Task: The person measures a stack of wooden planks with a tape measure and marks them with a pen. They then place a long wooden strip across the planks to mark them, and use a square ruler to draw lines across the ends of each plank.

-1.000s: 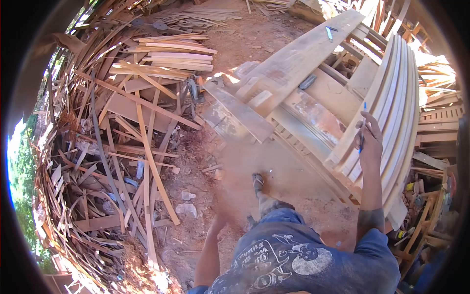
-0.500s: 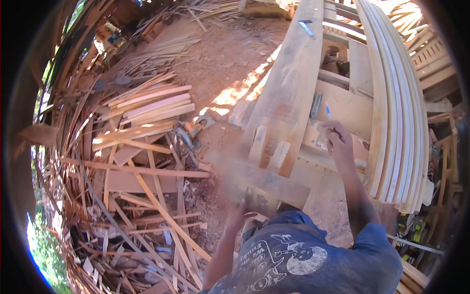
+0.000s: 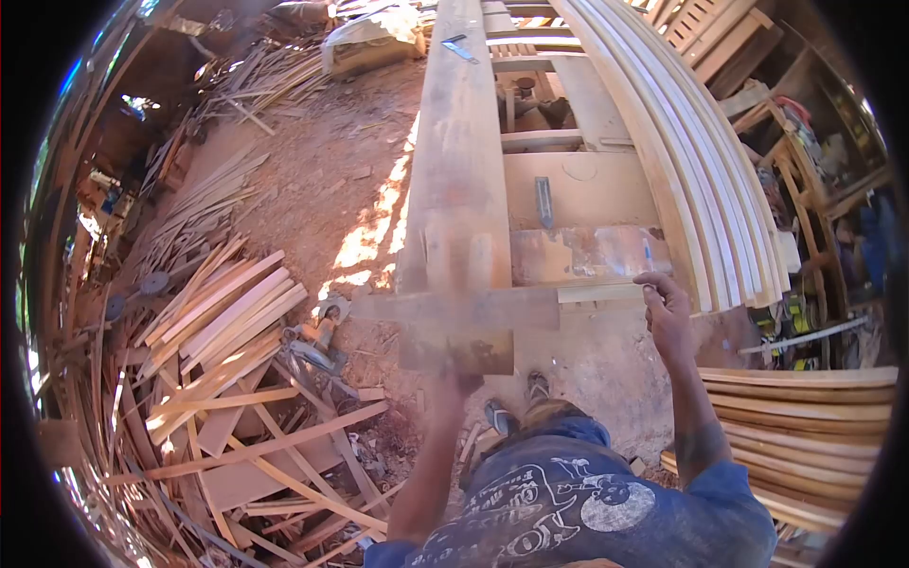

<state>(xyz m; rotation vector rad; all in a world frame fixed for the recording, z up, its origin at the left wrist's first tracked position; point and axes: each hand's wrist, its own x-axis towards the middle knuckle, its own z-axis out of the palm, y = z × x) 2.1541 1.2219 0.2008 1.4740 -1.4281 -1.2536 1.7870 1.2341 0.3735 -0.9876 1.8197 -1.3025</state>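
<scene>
My left hand [image 3: 461, 382] grips a wooden piece made of a long flat board [image 3: 473, 310] with a squarish block [image 3: 454, 350] below it. Motion blurs the piece, and it hides most of my left fingers. It is in front of the near end of a long wide plank [image 3: 459, 170] on the bench. To the right, my right hand [image 3: 668, 301] is raised near the bench's front edge, thumb and fingers pinched together. A small blue-and-white pen [image 3: 648, 252] shows faintly just above the fingertips.
A dark metal tool [image 3: 543, 202] lies on the bench panel, and a blue-handled square [image 3: 460, 49] rests on the plank. Long strips [image 3: 682, 161] are stacked at right, with more boards [image 3: 795, 426] below. A power tool [image 3: 320, 339] and scrap wood [image 3: 227, 331] lie on the ground at left.
My view has turned to the right, so the bench appears further left. The wooden piece in my left hand has come level in front of the plank. My right hand is lower beside the bench edge.
</scene>
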